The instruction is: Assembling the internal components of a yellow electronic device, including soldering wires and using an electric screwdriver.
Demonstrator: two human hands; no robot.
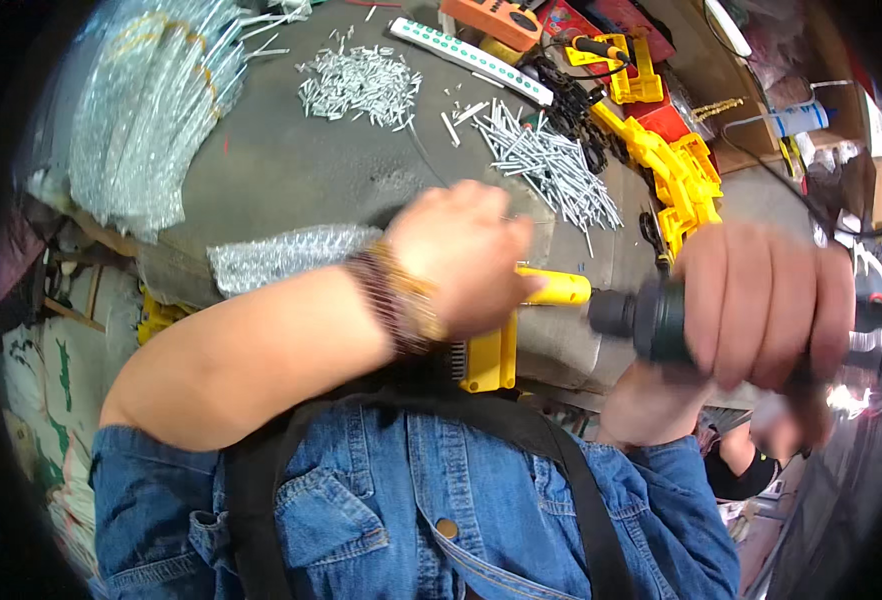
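My left hand (466, 260), blurred and with bracelets at its wrist, is closed on a yellow plastic part (561, 288). The part's rounded end sticks out to the right of my thumb, and a flat yellow piece (491, 358) shows below it. My right hand (766, 305) is wrapped round a dark green power tool (659, 320), perhaps a power screwdriver. Its black nose points left at the yellow end, nearly meeting it; contact cannot be made out. My left fingertips are partly hidden.
Small metal pins (361, 85) and longer metal rods (546, 160) lie heaped on the grey table (301, 175). Bubble-wrapped rods (146, 130) are at left, bubble wrap (291, 257) nearer. A white power strip (471, 60), black chain (576, 105) and yellow plastic parts (676, 175) stand beyond.
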